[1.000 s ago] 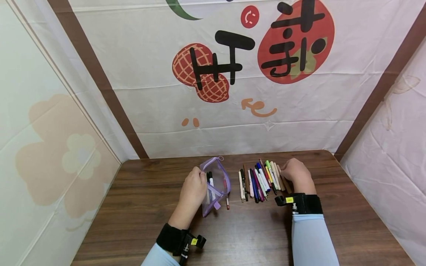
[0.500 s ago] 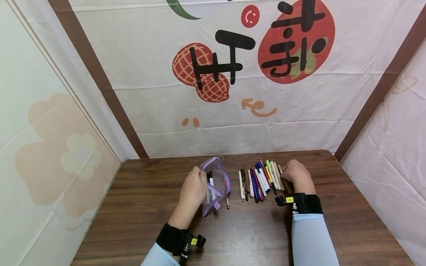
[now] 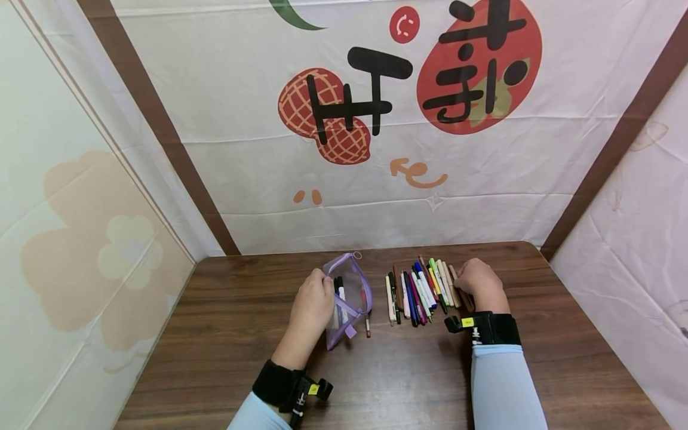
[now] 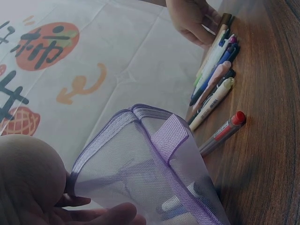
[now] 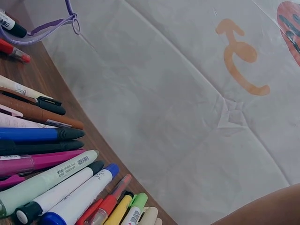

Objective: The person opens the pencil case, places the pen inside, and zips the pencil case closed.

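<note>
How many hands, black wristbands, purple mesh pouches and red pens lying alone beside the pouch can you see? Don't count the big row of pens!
Hands: 2 (left hand, right hand)
Black wristbands: 2 (left wristband, right wristband)
Purple mesh pouch: 1
Red pen beside the pouch: 1
Total: 6

On table (image 3: 408, 382): pouch (image 3: 350, 312) left, pens (image 3: 341, 292) inside; pen row (image 3: 421, 292) right; loose pen (image 3: 368, 328) between, beside pouch. Cloth (image 3: 258, 197) behind.

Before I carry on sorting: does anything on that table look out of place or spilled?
Only one stray: the red-ended pen lies alone, partly hidden by the purple mesh zip pouch and apart from the row of pens. I see no spill.
</note>
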